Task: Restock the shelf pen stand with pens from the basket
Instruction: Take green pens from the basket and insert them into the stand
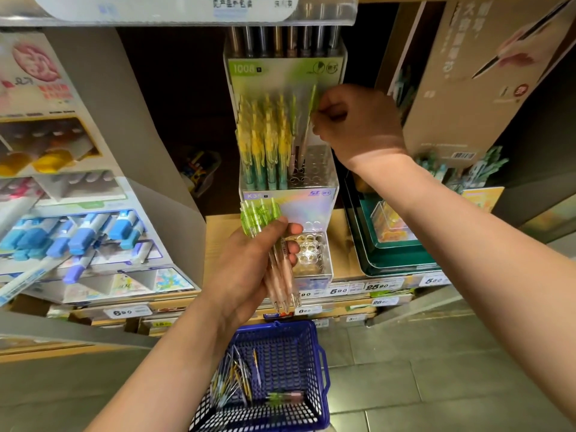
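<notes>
One pen (312, 99) blurred, partly covered by right hand (358, 126).

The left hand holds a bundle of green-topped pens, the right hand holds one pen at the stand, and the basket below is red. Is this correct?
No. The head view shows the basket is blue, not red. The rest stands: the left hand holds the green-topped pens, the right hand holds one pen at the stand.
</notes>
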